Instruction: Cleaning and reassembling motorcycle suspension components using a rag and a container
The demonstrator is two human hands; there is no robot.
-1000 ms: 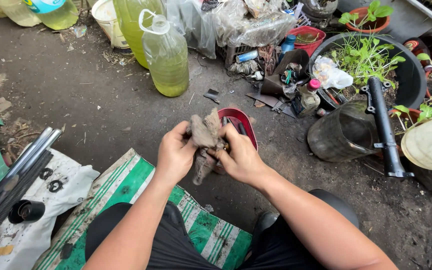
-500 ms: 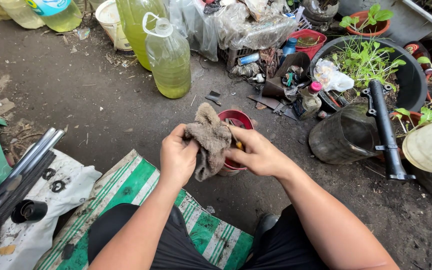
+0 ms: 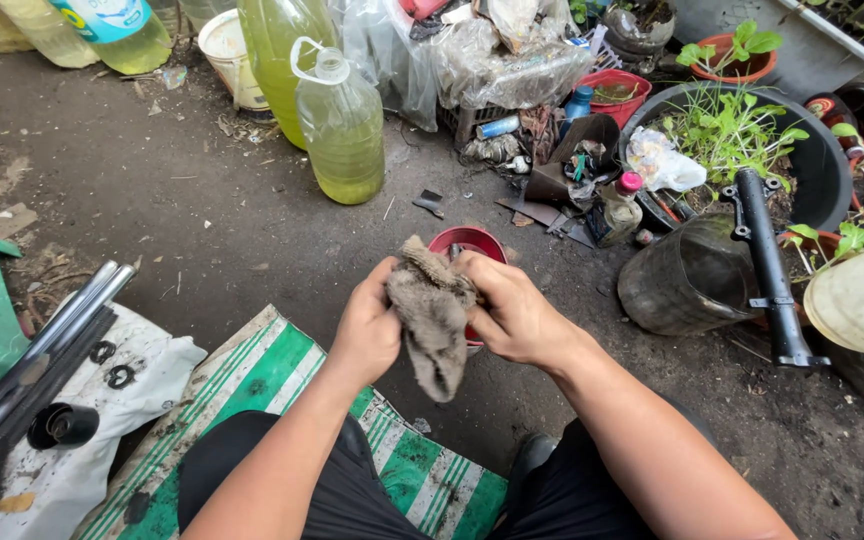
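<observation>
Lowered slightly since the earlier frame, the grimy grey-brown cloth rag is gripped mid-frame by left hand and right hand, fingers closed, its long axis hanging downward over the red plastic bowl.

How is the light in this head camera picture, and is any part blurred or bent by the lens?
Head view: soft, even daylight with only faint shadows; the left hand, right hand and grey rag between them are sharp; mild glare on the yellow-liquid jug; the wide lens bends the edges, so the metal tubes look slanted.
</observation>
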